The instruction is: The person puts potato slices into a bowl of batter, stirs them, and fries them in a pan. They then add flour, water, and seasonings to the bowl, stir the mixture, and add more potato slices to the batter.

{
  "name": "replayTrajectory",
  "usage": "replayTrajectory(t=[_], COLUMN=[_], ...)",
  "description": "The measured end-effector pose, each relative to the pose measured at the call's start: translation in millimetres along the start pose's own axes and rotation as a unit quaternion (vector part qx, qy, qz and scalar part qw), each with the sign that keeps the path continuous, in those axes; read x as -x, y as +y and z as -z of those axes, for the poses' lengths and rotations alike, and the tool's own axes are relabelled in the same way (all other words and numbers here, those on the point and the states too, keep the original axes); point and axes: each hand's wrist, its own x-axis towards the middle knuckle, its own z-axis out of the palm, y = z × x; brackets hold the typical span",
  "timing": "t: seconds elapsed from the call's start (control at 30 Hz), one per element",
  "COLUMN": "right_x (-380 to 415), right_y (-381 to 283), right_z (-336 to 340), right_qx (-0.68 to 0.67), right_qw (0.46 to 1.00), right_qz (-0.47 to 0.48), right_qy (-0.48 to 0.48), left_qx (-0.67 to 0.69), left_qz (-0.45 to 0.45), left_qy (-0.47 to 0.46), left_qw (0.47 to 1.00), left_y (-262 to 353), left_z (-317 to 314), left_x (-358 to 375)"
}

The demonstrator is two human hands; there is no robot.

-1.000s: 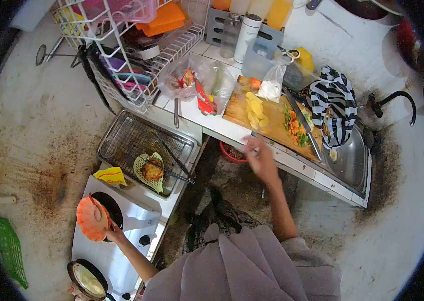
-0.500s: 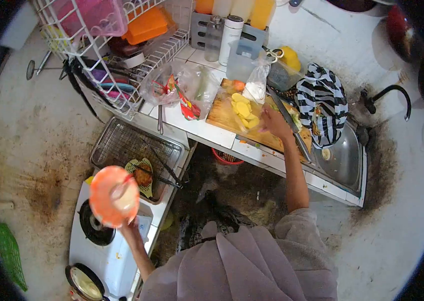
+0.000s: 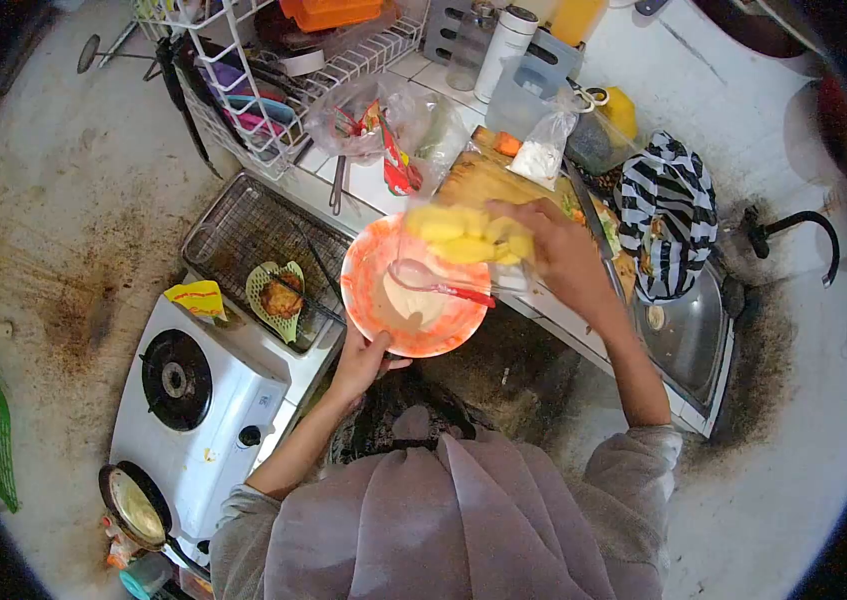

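Tiled counter ahead, arms outstretched: left hand grips an orange bowl, right hand clutches yellow slices.

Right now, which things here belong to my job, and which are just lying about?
Likely in use: orange bowl, in left hand; red spoon, in the bowl; yellow slices, in right hand.

Seemingly lying about: striped bag; white bottle; yellow packet.

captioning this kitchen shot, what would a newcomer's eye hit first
Probably the orange bowl at centre, held by the left hand, with a red-handled spoon inside. By its upper right rim, the right hand holds yellow slices. Farther right, a black-and-white bag catches the eye beside the sink.
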Motion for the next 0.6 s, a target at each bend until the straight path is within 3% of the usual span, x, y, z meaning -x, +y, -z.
replayTrajectory(t=[0.03, 0.1, 0.33, 0.4, 0.6], right_x=[0.0, 1.6, 5.7, 1.6, -3.5], right_y=[-10.4, -30.0, -23.7, -16.9, -18.2], right_z=[-2.8, -4.5, -27.5, -26.2, -6.1], right_qx=[0.0, 0.184, 0.229, 0.187, 0.193], right_qw=[1.0, 0.981, 0.97, 0.966, 0.949], right_qz=[-0.002, -0.022, 0.077, 0.128, 0.162], right_qy=[0.002, -0.063, 0.036, 0.12, 0.187], left_qx=[-0.002, 0.036, 0.025, 0.028, 0.027], left_qz=[0.0, -0.017, -0.006, -0.021, -0.017], left_qy=[-0.001, -0.024, -0.025, -0.027, -0.036], left_qw=[1.0, 0.999, 0.999, 0.999, 0.999], left_y=[0.9, 3.4, 24.0, 26.2, 20.0], left_z=[-0.4, -2.7, -14.7, -16.1, -11.3], left_x=[-0.4, -1.5, 2.9, 2.7, 3.2])
